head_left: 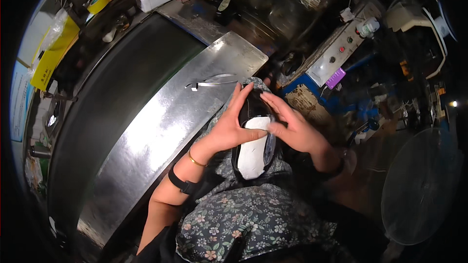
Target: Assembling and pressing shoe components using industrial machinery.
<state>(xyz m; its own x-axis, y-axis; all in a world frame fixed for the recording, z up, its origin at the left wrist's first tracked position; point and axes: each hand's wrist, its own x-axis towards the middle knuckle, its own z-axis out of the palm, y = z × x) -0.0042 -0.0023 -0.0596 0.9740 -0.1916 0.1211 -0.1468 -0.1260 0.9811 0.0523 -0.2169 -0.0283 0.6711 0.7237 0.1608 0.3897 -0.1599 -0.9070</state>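
A dark shoe (249, 107) lies bottom up along my lap, its toe end pointing away from me. A white insole board (252, 153) covers most of its underside. My left hand (231, 125) grips it from the left, thumb laid across the white board and fingers stretched along the toe. On the other side my right hand (295, 129) is open, fingers apart and fingertips close to the toe's right edge. Its thumb is slightly blurred near the board's edge. Floral apron cloth (229, 219) lies under the shoe.
A metal ledge (161, 117) runs beside a dark conveyor belt (122, 73) on the left. Thin white strips (212, 83) lie on the ledge. To the right stands a control panel (341, 48) with buttons, and a purple tag (335, 78). A clear round disc (414, 190) is at far right.
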